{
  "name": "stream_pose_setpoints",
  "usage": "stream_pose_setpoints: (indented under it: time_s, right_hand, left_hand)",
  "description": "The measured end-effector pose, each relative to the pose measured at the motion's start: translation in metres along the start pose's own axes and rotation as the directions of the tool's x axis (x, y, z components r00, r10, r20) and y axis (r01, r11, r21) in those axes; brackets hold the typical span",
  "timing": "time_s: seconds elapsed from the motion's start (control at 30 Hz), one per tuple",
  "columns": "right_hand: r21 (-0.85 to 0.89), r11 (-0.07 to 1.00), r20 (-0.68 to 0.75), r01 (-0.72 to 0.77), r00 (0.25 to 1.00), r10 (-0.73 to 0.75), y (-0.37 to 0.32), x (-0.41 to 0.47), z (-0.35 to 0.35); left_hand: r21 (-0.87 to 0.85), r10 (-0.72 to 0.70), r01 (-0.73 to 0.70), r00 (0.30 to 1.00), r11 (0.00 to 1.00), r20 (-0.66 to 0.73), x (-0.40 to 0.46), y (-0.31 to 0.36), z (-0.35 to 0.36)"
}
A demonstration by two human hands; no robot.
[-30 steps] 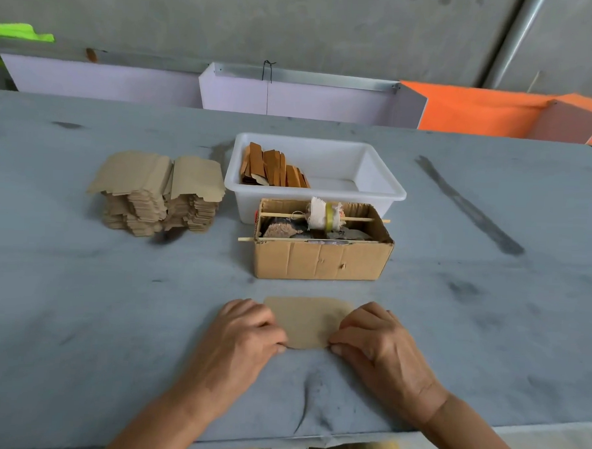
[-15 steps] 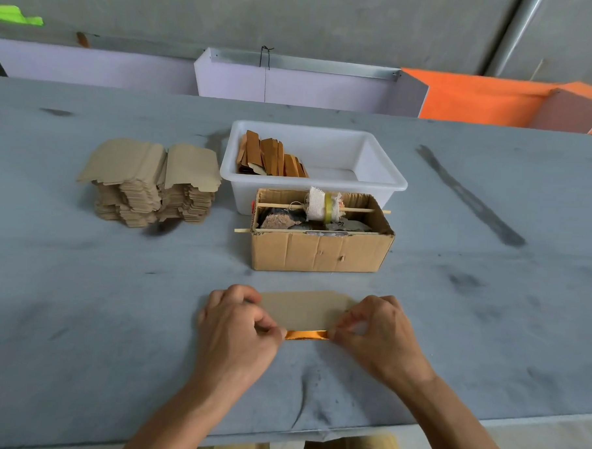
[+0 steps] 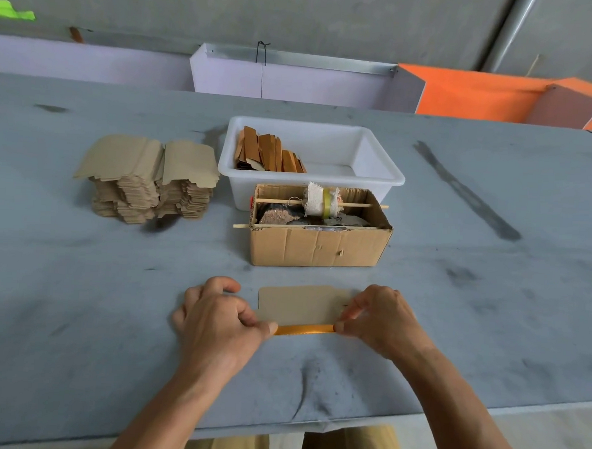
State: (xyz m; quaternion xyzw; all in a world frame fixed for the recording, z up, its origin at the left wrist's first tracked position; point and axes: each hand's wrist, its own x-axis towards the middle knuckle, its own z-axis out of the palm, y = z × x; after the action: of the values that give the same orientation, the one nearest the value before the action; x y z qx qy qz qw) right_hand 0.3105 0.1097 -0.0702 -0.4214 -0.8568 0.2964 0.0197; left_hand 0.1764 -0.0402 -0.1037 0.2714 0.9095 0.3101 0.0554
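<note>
A flat tan paper piece point(image 3: 299, 304) lies on the grey table point(image 3: 80, 316) in front of me. Its near edge is rolled up into a shiny orange-gold strip point(image 3: 303, 329). My left hand point(image 3: 219, 326) pinches the left end of that strip with thumb and curled fingers. My right hand point(image 3: 378, 321) pinches the right end. Both hands rest on the table beside the paper.
Behind the paper stands a cardboard box point(image 3: 317, 247) holding stones and a stick with a cloth-wrapped roll point(image 3: 323, 200). A white plastic tub point(image 3: 375, 166) behind it holds folded brown pieces point(image 3: 267, 151). A stack of tan paper blanks point(image 3: 147, 180) sits at the left.
The paper lay flat under both hands a second ago. Its near edge has since been folded up, showing the orange-gold underside, and the fold has grown longer as my hands moved apart.
</note>
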Motion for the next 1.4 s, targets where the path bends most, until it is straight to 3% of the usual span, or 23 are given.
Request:
stream_pose_setpoints:
  time_s: [0.17, 0.23, 0.3, 0.4, 0.47, 0.57, 0.77, 0.9, 1.0, 1.13, 1.27, 1.4]
  right_hand:
    - [0.190, 0.982, -0.087, 0.017, 0.996, -0.001, 0.004, -0.007, 0.008]
    - [0.209, 0.974, -0.165, 0.086, 0.985, -0.052, 0.008, -0.013, 0.015]
    - [0.087, 0.970, -0.307, 0.225, 0.933, -0.189, 0.010, -0.019, 0.024]
    - [-0.248, 0.858, -0.437, 0.451, 0.738, -0.514, 0.010, -0.023, 0.033]
    - [-0.421, 0.766, -0.413, 0.485, 0.650, -0.638, 0.007, -0.028, 0.036]
    - [-0.529, 0.709, -0.343, 0.467, 0.646, -0.682, 0.007, -0.035, 0.042]
    - [-0.483, 0.743, -0.362, 0.464, 0.667, -0.652, 0.015, -0.036, 0.036]
    - [-0.461, 0.753, -0.343, 0.469, 0.689, -0.639, 0.017, -0.040, 0.037]
    - [-0.397, 0.778, -0.323, 0.487, 0.720, -0.615, 0.020, -0.039, 0.034]
    - [-0.324, 0.821, -0.278, 0.471, 0.782, -0.558, 0.013, -0.034, 0.024]
    - [-0.203, 0.880, -0.298, 0.429, 0.829, -0.473, 0.010, -0.019, 0.015]
    - [-0.137, 0.900, -0.311, 0.413, 0.845, -0.435, 0.005, 0.003, 0.014]
  left_hand:
    - [0.044, 0.025, -0.025, 0.999, 0.999, -0.020, -0.004, 0.002, -0.001]
    - [0.073, 0.114, -0.109, 0.992, 0.991, -0.057, -0.009, 0.006, -0.003]
    - [0.118, 0.350, -0.339, 0.932, 0.933, -0.095, -0.015, 0.012, -0.002]
    - [0.230, 0.656, -0.625, 0.749, 0.746, -0.096, -0.023, 0.020, 0.000]
    - [0.307, 0.712, -0.676, 0.702, 0.670, -0.008, -0.026, 0.022, 0.002]
    - [0.383, 0.740, -0.704, 0.669, 0.598, 0.073, -0.035, 0.023, 0.004]
    - [0.370, 0.722, -0.686, 0.689, 0.627, 0.054, -0.036, 0.011, -0.004]
    - [0.312, 0.671, -0.678, 0.726, 0.665, 0.149, -0.037, 0.011, -0.014]
    - [0.282, 0.512, -0.539, 0.842, 0.794, 0.169, -0.029, 0.013, -0.013]
    - [0.136, 0.394, -0.391, 0.919, 0.910, 0.002, 0.004, 0.025, -0.014]
    - [0.234, 0.258, -0.296, 0.949, 0.926, 0.181, 0.031, 0.028, -0.004]
    - [0.220, 0.208, -0.261, 0.949, 0.940, 0.237, 0.040, 0.030, -0.002]
